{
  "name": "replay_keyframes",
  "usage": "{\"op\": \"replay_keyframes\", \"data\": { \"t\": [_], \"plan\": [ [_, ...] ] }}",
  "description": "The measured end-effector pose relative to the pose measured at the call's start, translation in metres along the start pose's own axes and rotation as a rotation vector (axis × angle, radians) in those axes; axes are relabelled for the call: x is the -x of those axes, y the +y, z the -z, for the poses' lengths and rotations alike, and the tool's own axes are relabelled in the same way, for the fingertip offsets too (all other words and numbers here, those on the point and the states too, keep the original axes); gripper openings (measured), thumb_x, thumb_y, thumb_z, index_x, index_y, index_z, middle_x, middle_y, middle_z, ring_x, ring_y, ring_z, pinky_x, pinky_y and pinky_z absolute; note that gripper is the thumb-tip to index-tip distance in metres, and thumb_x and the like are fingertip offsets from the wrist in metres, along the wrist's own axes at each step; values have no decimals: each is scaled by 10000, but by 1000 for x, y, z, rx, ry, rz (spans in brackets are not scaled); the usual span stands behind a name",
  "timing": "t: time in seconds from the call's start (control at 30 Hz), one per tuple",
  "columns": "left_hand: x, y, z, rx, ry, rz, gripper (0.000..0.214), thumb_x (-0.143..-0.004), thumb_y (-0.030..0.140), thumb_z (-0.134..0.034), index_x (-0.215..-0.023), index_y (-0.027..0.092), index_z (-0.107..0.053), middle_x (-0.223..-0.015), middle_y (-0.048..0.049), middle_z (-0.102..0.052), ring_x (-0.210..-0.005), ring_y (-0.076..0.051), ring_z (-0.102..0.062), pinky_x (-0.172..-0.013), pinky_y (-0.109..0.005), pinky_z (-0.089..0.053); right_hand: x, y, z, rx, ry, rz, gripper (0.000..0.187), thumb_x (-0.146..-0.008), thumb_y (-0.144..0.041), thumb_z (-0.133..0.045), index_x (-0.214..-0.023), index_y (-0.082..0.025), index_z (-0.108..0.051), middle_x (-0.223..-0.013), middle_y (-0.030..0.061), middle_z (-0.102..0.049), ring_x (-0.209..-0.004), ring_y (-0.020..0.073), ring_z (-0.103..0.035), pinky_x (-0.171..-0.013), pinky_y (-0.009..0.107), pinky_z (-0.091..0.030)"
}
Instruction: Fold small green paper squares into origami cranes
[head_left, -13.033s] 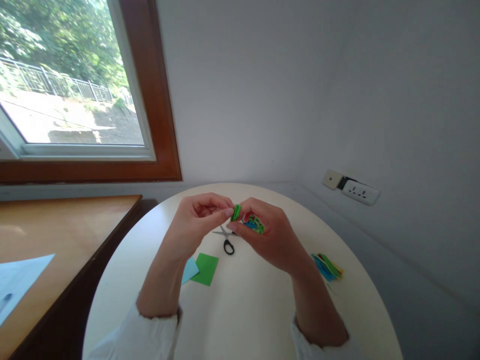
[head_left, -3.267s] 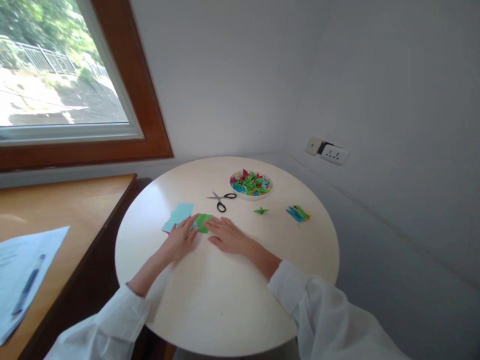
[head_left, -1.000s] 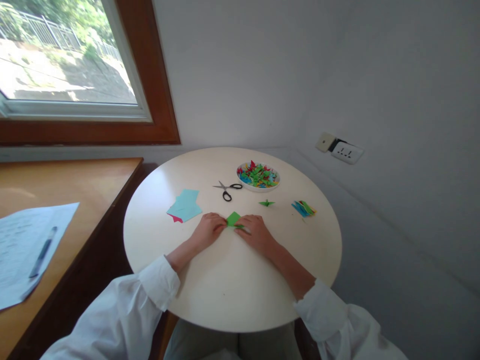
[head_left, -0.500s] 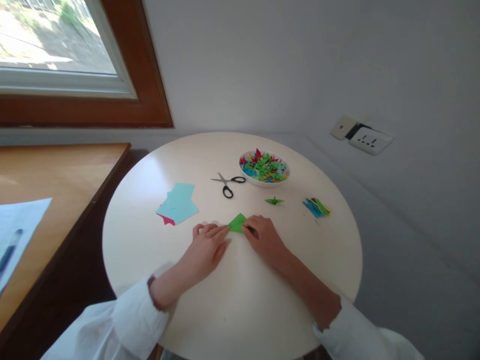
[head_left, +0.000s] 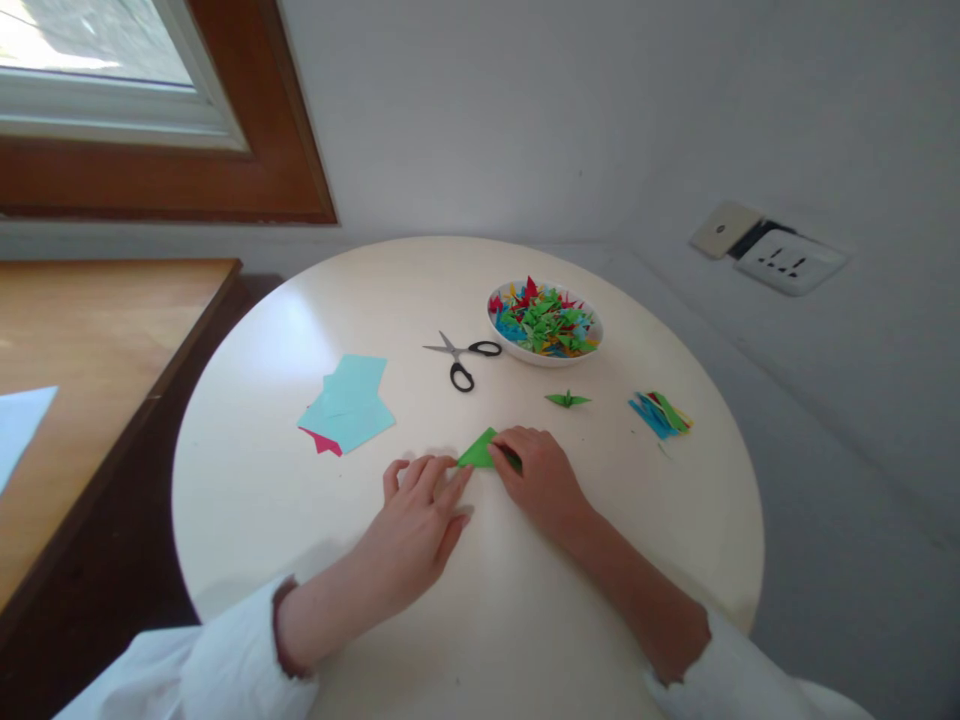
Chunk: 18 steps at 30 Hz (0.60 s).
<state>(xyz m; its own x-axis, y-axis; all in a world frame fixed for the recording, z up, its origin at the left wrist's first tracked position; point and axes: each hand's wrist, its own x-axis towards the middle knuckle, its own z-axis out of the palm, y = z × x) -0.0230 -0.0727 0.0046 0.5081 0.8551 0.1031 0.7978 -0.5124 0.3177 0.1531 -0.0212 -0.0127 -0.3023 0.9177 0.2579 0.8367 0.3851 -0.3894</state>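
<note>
At the far left, a brown wooden desk [head_left: 112, 310] carries a white paper sheet [head_left: 22, 425], under a brown-framed window [head_left: 150, 185]. A dark gap parts the desk from a round, glossy white table [head_left: 247, 480]. Toward the table's left edge lie light-blue paper sheets [head_left: 352, 400], pink-red paper [head_left: 322, 442] poking out beneath. The left hand [head_left: 420, 520] rests fingers spread, fingertips on the left corner of a folded green paper triangle [head_left: 478, 450] near the table's middle. Beyond it lie black-handled scissors [head_left: 456, 353], blades parted. The right hand [head_left: 544, 485], fingers curled together, pinches the triangle's right side. A white bowl [head_left: 544, 360] of multicoloured folded paper stands toward the far edge, a green paper crane [head_left: 568, 399] before it; coloured paper strips [head_left: 661, 415] lie nearer the right edge. A white socket [head_left: 793, 260] sits on the grey-white wall [head_left: 862, 450]. Tabletop stretches from both wrists toward the near edge, which is out of view.
</note>
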Motion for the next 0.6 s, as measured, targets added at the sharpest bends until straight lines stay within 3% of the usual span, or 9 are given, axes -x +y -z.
{"op": "replay_keyframes", "data": {
  "t": [0.6],
  "plan": [
    [3,2,-7,-93,19,10,424,-858,222,-411,-1272,131,-407,-1160,-168,-492,-1086,-305,-419,-877,-503,-330,1,0,-1,7,74,1,139,-825,-208,-475,-718,-188,-562,-705,32,-644,-646,171,-555,-636,286,-397]
  ]
}}
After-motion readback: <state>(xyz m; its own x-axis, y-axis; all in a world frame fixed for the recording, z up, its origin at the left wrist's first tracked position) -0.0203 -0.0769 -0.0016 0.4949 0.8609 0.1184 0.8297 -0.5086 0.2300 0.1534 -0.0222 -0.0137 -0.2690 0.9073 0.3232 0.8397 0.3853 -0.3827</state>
